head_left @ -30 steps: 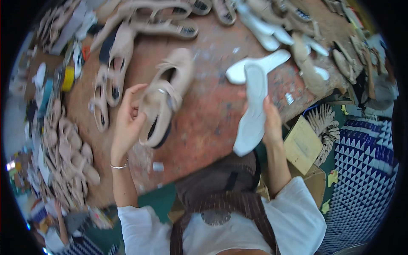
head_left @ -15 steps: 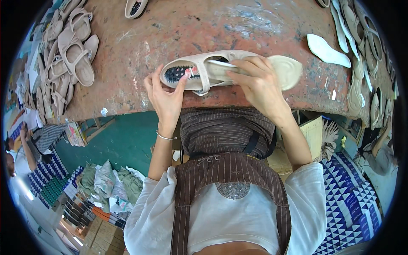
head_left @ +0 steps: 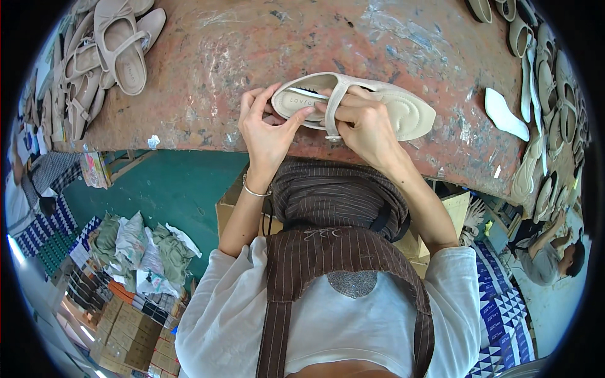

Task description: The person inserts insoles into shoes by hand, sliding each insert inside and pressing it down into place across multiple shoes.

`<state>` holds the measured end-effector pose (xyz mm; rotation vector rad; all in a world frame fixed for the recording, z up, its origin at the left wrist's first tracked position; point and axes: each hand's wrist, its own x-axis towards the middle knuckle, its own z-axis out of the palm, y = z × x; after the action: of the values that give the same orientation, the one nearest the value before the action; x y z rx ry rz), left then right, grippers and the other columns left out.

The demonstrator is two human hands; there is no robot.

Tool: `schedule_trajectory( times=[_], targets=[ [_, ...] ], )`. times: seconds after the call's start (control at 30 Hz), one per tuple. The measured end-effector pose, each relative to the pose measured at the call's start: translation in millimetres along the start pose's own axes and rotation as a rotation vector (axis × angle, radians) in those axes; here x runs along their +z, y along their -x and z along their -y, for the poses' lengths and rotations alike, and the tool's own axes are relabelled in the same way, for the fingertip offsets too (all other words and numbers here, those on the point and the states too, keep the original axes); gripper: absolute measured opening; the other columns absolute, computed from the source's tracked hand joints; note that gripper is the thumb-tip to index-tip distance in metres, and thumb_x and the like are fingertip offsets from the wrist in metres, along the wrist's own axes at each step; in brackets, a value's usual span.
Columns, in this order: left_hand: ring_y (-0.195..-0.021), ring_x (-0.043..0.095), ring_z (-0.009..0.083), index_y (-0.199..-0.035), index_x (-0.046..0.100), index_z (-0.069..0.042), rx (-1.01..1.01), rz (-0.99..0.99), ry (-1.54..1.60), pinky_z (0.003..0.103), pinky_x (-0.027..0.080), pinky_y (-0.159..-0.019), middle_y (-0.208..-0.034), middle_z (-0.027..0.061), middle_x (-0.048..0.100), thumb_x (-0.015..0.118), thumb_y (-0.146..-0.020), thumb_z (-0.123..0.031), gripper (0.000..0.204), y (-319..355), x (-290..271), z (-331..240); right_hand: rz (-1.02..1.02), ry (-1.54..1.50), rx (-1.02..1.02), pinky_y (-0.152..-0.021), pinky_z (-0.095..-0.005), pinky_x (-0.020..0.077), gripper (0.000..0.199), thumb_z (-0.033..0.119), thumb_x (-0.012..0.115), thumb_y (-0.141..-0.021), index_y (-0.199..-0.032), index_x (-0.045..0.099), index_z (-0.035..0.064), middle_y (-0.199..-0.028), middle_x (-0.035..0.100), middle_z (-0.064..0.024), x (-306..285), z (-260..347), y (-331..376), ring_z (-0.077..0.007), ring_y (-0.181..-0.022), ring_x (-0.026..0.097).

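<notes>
Shoe, beige, flat, with a single strap across the instep and a quilted insole showing at the toe end; held level just above the near edge of the workbench, heel end to the person's left, toe to the right. Left hand grasps the heel end, thumb pressed on the insole inside the heel, fingers curled round the rim. Right hand grasps the middle of the shoe, fingers over the strap and the side wall, thumb below; both hands closed on the same shoe. Silver bangle on the left wrist. Workbench top reddish-brown, worn, smeared with pale patches. Pile of matching beige strap shoes at the far left of the bench, well apart from the hands. Loose white insole lying flat to the right of the held shoe, near but not touching. Further row of beige shoes along the right rim. Second person seated low at the lower right, apart from the bench.
</notes>
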<state>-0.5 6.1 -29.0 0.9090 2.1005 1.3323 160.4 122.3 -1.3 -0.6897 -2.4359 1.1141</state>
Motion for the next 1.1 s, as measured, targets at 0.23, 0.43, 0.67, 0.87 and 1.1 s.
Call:
schedule_trajectory(
  times=[0.23, 0.43, 0.67, 0.87, 1.1],
  targets=[
    [-0.065, 0.053, 0.0085, -0.098, 0.074, 0.002, -0.015, -0.059, -0.019, 0.025, 0.045, -0.055, -0.089, 0.0036, 0.061, 0.093, -0.069, -0.014, 0.039, -13, 4, 5, 0.006, 0.08, 0.002, -0.097, -0.0416, 0.0526, 0.024, -0.003, 0.071, -0.077, -0.1, 0.078, 0.0011, -0.113, 0.072, -0.0151, 10, 0, 3, -0.0315, -0.112, 0.064],
    [-0.059, 0.052, 0.004, -0.088, 0.074, 0.003, -0.139, -0.03, 0.102, 0.022, 0.041, -0.051, -0.076, 0.0012, 0.062, 0.087, -0.077, -0.007, 0.02, -24, 6, 6, 0.143, 0.247, -0.2, -0.109, -0.0414, 0.0454, 0.04, 0.005, 0.065, -0.08, -0.119, 0.07, -0.0009, -0.139, 0.059, -0.0162, 12, -2, 0, -0.0302, -0.13, 0.055],
    [-0.06, 0.053, 0.0002, -0.085, 0.073, 0.004, -0.055, -0.038, 0.061, 0.018, 0.037, -0.05, -0.071, -0.002, 0.063, 0.083, -0.084, -0.007, 0.015, -28, 7, 12, 0.275, 0.374, -0.215, -0.114, -0.0406, 0.0421, 0.047, 0.005, 0.058, -0.082, -0.128, 0.066, 0.0037, -0.14, 0.059, -0.0157, 10, 12, 0, -0.0267, -0.134, 0.053],
    [-0.057, 0.052, 0.0073, -0.082, 0.072, 0.004, 0.032, -0.046, -0.04, 0.025, 0.04, -0.051, -0.068, 0.0024, 0.063, 0.08, -0.084, -0.008, 0.014, -31, 5, 10, 0.088, 0.58, -0.059, -0.117, -0.0472, 0.0372, 0.037, 0.004, 0.064, -0.072, -0.106, 0.076, 0.002, -0.113, 0.072, -0.0174, 3, 23, 30, -0.0289, -0.121, 0.064],
    [-0.058, 0.063, 0.0314, -0.078, 0.06, 0.001, 0.039, 0.06, -0.197, 0.042, 0.048, -0.056, -0.067, 0.0177, 0.062, 0.072, -0.084, -0.008, 0.016, 5, 17, -17, -0.492, 0.615, 0.108, -0.109, -0.0465, 0.0435, 0.022, 0.004, 0.067, -0.075, -0.095, 0.073, 0.0011, -0.107, 0.071, -0.0181, -38, -18, 3, -0.0332, -0.109, 0.067]
  ],
)
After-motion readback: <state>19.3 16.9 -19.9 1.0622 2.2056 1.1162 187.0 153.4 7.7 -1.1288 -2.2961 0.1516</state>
